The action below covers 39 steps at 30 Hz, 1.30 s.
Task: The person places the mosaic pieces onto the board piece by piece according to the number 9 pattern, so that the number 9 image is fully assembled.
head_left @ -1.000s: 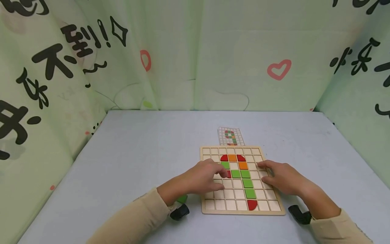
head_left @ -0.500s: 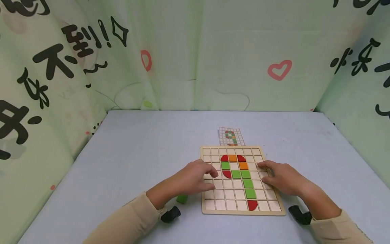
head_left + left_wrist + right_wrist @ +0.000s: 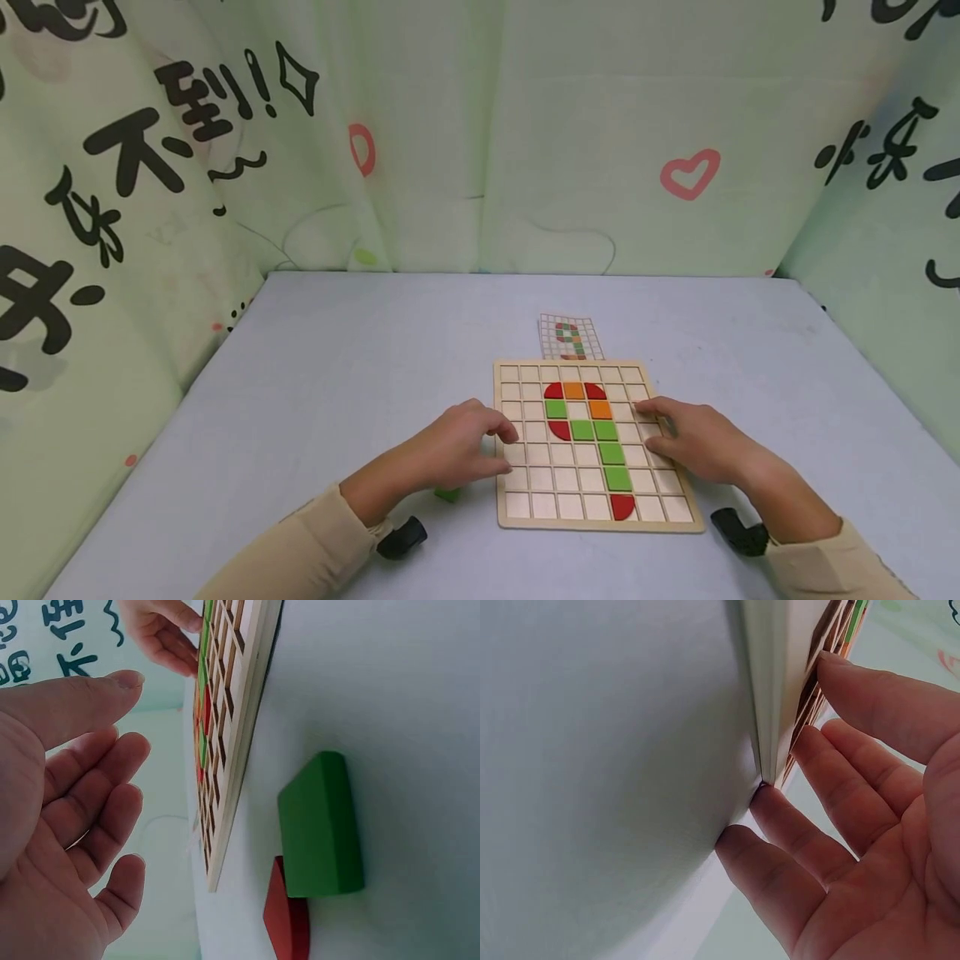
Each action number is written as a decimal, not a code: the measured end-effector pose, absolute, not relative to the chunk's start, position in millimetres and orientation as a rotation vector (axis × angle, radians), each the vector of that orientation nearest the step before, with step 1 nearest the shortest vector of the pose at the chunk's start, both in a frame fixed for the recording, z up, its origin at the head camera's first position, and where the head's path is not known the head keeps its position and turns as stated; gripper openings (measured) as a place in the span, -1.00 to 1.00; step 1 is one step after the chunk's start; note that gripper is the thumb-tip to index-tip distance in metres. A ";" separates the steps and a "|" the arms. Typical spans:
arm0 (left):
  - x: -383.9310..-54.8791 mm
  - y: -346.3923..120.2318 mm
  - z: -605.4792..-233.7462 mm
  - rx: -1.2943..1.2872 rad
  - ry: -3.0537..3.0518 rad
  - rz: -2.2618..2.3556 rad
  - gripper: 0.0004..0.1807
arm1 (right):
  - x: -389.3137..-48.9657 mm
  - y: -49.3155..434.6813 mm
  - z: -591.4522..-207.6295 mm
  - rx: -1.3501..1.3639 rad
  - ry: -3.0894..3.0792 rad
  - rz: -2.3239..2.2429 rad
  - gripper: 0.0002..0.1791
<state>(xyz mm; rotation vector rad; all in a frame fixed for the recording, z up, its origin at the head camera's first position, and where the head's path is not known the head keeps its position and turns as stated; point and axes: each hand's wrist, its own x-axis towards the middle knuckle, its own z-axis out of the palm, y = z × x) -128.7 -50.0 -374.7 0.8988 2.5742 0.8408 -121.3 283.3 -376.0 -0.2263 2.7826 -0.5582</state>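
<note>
A wooden grid board (image 3: 600, 525) lies on the table, with red, orange and green tiles set in some of its squares. The red ones have rounded corners. My left hand (image 3: 453, 446) hovers at the board's left edge, thumb and fingers apart, holding nothing. In the left wrist view a green block (image 3: 319, 832) lies on the table, with a red block (image 3: 289, 915) beside it. My right hand (image 3: 701, 437) rests at the board's right edge, its thumb and some fingertips on the grid. Its lower fingertips (image 3: 739, 836) reach the table beside the edge in the right wrist view.
A printed pattern card (image 3: 551, 337) lies behind the board, its near end covered by it. It shows a similar figure in coloured squares. The white table (image 3: 360, 350) is bordered by green curtains (image 3: 570, 150) with black writing. A black wrist strap piece (image 3: 402, 537) hangs under each wrist.
My left hand has drawn back leftward from over the board to its left edge, leaving the red tile beneath it in full sight. The right hand has stayed in place.
</note>
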 end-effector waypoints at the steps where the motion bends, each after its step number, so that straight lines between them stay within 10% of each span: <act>1: -128.4 -51.2 -375.6 0.897 2.574 0.846 -0.73 | -121.1 283.3 -376.0 -0.230 2.784 -0.560 -0.38; 39: -123.2 -104.3 -385.6 0.888 2.540 0.865 -0.70 | -120.6 283.4 -376.7 -0.252 2.793 -0.554 -0.39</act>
